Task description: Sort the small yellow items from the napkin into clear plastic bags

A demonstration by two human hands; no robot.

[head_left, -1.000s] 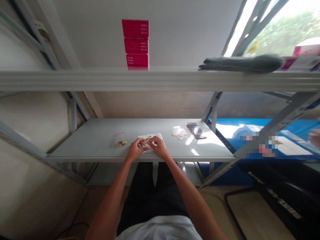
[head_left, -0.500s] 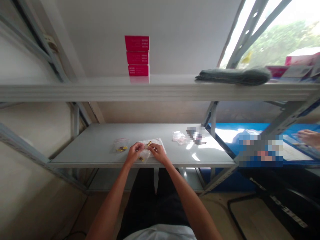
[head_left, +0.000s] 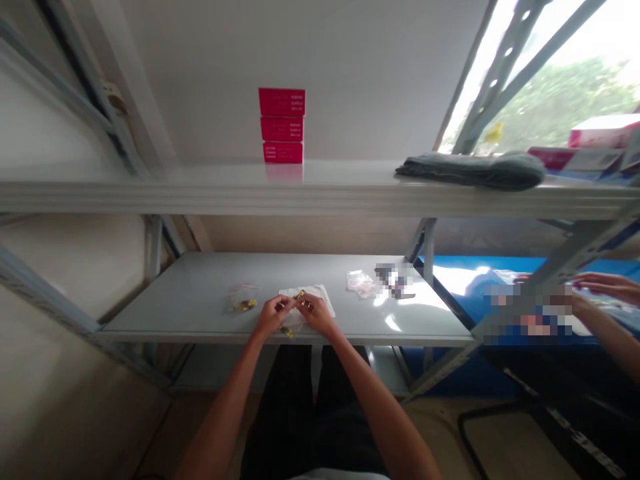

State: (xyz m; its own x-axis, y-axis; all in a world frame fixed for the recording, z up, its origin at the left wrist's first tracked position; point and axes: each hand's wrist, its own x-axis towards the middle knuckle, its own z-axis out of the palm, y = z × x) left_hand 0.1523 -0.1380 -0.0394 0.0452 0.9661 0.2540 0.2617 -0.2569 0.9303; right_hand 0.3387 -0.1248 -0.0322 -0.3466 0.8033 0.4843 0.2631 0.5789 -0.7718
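Note:
My left hand (head_left: 271,315) and my right hand (head_left: 316,313) meet over the front of the grey shelf, fingers pinched close together. At the right fingertips a small yellow-and-dark piece (head_left: 300,295) shows; its kind is too small to tell. What the left fingertips pinch is hidden. Beneath both hands lies a white sheet or flat bag (head_left: 323,293). A clear plastic bag with yellow-and-dark pieces (head_left: 287,331) lies between my wrists at the shelf's front edge. Left of my left hand is another clear bag (head_left: 243,293) holding similar pieces.
A crumpled clear bag (head_left: 361,283) lies to the right, beside a blurred-out item (head_left: 395,280). The upper shelf edge (head_left: 320,200) crosses above, bearing stacked red boxes (head_left: 283,127) and a folded grey cloth (head_left: 470,170). Another person's hands (head_left: 607,287) work over a blue surface at right.
My hands have drawn closer together, the fingertips now meeting. The view has tilted slightly up, and the other person's arms have come further into sight.

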